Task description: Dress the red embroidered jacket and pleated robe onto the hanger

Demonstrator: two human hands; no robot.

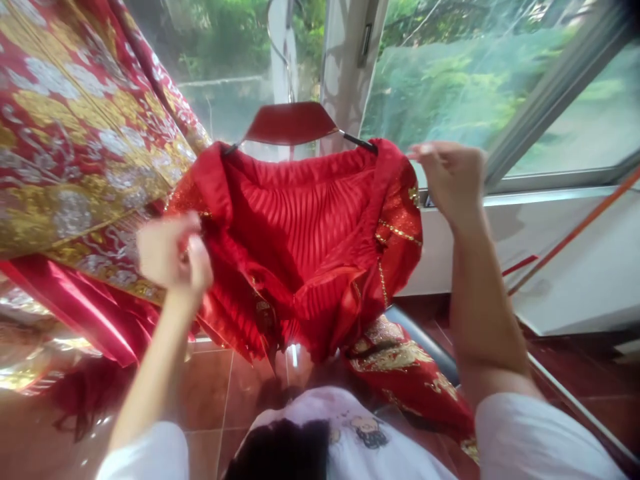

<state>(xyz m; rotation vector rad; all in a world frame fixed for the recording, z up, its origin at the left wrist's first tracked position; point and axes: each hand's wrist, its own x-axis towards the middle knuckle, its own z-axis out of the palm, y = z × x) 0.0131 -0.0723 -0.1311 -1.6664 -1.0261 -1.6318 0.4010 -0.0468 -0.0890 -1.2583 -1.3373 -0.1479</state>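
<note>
A red pleated garment [305, 227] with gold trim hangs on a red hanger [293, 123] in front of the window. My left hand [173, 253] is closed in a pinch on the garment's left edge, at about waist height of the cloth. My right hand [450, 177] is raised at the garment's right shoulder, fingers curled together by the red edge near the hanger's arm. The lower part of the garment droops toward my chest and the floor.
A red robe with heavy gold and silver embroidery [75, 133] hangs close on the left. A window frame [550, 93] and white sill [550, 227] stand behind. An orange strap [575, 230] crosses at right. Reddish tiles [220, 387] cover the floor below.
</note>
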